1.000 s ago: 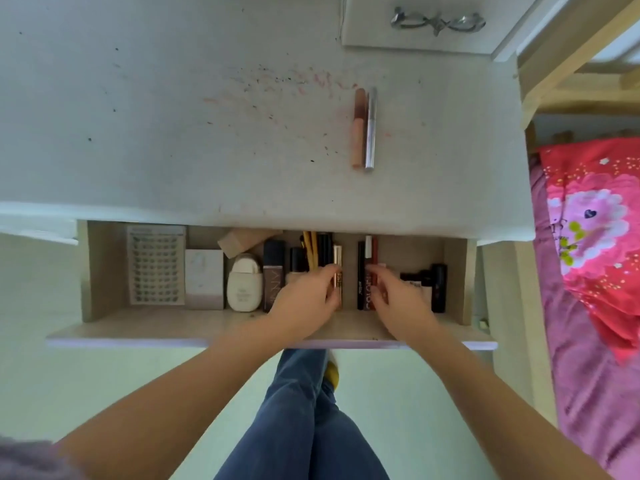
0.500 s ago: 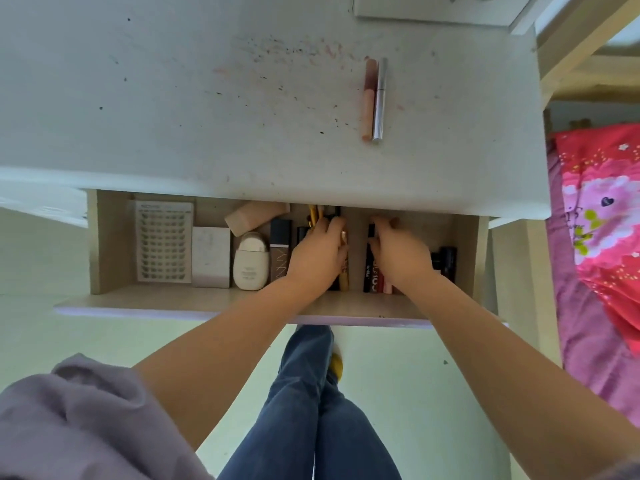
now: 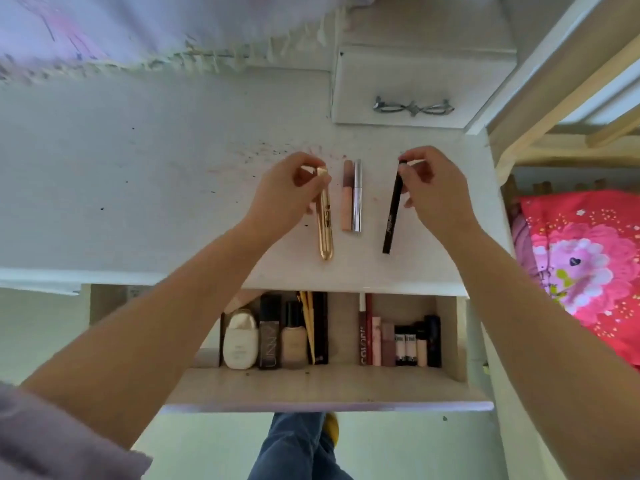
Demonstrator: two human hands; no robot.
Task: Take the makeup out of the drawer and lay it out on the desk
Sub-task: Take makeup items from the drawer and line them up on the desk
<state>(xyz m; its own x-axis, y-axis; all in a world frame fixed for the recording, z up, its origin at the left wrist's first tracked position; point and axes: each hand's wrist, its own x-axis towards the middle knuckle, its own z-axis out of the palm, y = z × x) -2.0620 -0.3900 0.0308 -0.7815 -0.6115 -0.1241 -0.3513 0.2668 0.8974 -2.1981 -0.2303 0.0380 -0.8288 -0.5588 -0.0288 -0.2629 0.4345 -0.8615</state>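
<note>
My left hand (image 3: 287,192) pinches the far end of a gold tube (image 3: 325,223) that lies lengthwise on the white desk (image 3: 138,188). My right hand (image 3: 433,188) grips the top of a slim black pen-like tube (image 3: 392,209), slanted just right of centre. Between them lie a peach tube (image 3: 347,199) and a silver tube (image 3: 357,199), side by side. Below the desk edge the open drawer (image 3: 329,386) holds a cream bottle (image 3: 240,341), a dark box (image 3: 269,334), a foundation bottle (image 3: 293,337), pencils and several small tubes (image 3: 398,341).
A small closed drawer unit with a metal handle (image 3: 414,107) stands at the desk's back right. A fringed pale cloth (image 3: 156,32) hangs over the back edge. A red floral blanket (image 3: 585,265) lies on a bed to the right. My legs (image 3: 298,445) are below the drawer.
Both hands have come up out of the drawer onto the desk, the left with the gold tube, the right with the black tube. They now flank the two tubes lying there.
</note>
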